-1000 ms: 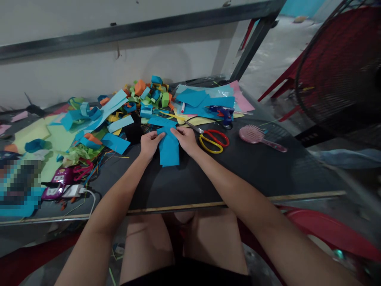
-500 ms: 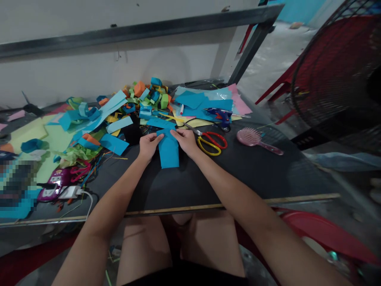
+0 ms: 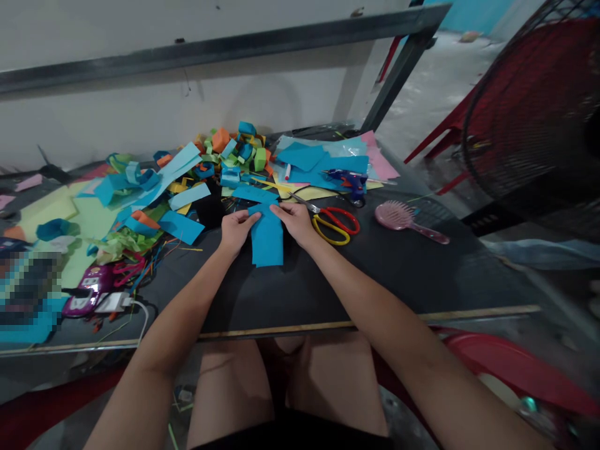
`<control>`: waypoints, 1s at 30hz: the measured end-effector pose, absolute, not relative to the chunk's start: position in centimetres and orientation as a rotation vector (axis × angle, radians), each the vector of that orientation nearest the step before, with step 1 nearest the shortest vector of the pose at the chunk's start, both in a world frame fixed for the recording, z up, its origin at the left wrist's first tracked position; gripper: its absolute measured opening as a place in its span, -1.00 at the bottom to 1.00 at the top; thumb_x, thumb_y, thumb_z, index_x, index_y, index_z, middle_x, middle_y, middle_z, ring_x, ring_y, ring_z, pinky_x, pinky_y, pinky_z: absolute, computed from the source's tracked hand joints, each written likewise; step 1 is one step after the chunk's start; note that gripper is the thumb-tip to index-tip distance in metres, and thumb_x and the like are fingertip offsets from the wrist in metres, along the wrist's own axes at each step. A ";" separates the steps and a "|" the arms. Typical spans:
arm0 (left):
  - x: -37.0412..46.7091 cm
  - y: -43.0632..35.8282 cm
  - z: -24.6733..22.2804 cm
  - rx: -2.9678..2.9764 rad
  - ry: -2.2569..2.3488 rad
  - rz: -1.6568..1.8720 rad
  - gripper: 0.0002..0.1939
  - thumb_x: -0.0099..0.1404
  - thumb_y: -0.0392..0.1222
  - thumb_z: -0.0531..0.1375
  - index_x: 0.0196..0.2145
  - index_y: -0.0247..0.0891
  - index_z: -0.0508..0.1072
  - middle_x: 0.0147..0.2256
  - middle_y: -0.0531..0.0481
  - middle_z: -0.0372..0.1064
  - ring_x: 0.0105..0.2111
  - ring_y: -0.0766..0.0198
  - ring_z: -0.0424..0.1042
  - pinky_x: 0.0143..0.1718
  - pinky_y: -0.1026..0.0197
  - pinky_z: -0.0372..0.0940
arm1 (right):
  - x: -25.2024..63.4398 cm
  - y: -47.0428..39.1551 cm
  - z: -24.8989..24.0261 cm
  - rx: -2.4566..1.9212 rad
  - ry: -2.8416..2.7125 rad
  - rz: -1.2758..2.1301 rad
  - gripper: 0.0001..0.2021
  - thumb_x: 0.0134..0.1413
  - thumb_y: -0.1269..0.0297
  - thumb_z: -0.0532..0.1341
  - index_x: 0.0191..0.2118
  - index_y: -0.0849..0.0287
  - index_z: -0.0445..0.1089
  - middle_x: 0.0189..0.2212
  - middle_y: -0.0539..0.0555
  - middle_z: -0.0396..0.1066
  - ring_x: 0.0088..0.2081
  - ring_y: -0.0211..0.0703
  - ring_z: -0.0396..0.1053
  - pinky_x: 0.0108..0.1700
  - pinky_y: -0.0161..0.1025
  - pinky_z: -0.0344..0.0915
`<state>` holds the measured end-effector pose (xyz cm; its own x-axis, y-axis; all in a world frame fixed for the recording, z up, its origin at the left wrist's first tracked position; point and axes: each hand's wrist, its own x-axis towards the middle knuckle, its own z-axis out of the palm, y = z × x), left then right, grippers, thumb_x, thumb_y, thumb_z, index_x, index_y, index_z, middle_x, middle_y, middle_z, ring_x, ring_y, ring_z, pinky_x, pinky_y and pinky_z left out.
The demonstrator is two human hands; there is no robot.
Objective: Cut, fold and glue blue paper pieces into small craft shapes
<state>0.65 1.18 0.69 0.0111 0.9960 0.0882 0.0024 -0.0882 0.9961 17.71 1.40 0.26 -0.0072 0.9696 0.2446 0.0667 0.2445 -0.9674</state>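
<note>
A blue paper strip hangs down toward me over the dark table, its upper end between my hands. My left hand pinches its left edge between thumb and fingers. On the other side, my right hand pinches the upper right part. Just behind the strip lies another flat blue piece. Scissors with one red and one yellow handle lie right of my right hand. Left of my left hand are a blue rectangle and a pale blue strip.
Folded paper pieces are heaped at the back. A blue glue gun rests on paper sheets, with a pink hairbrush further right. A purple device with a white plug sits at left. A fan stands at right.
Both hands keep their pinch on the blue strip. Its lower end has shifted slightly, and its bottom edges now look a little offset. The whole view has moved slightly.
</note>
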 end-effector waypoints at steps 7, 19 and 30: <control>0.7 1.0 0.8 1.281 1.138 1.260 -0.65 -0.04 0.06 0.42 -0.56 -0.28 0.48 -0.60 0.03 0.35 -0.51 0.30 0.36 -0.50 0.26 0.26 | 17.7 1.5 0.3 -1.053 -1.324 1.023 -0.48 -0.09 -0.16 0.28 -0.64 0.14 0.08 -0.63 -0.10 -0.08 -0.54 -0.34 -0.07 -0.48 -0.28 -0.07; 0.8 0.9 1.0 1.253 1.149 1.260 -0.64 -0.05 0.07 0.42 -0.56 -0.29 0.48 -0.60 0.03 0.37 -0.53 0.31 0.34 -0.53 0.27 0.24 | 18.0 1.6 0.1 -1.131 -1.411 0.956 -0.46 -0.05 -0.21 0.22 -0.66 0.15 0.09 -0.66 -0.10 -0.07 -0.56 -0.33 -0.08 -0.50 -0.27 -0.09; 0.6 1.2 0.7 1.251 1.161 1.248 -0.65 -0.05 0.06 0.43 -0.50 -0.30 0.52 -0.61 0.03 0.37 -0.54 0.31 0.36 -0.53 0.28 0.24 | 17.9 1.8 0.1 -1.154 -1.372 0.923 -0.44 -0.05 -0.30 0.18 -0.63 0.15 0.20 -0.66 -0.07 -0.02 -0.54 -0.29 -0.02 -0.47 -0.26 0.01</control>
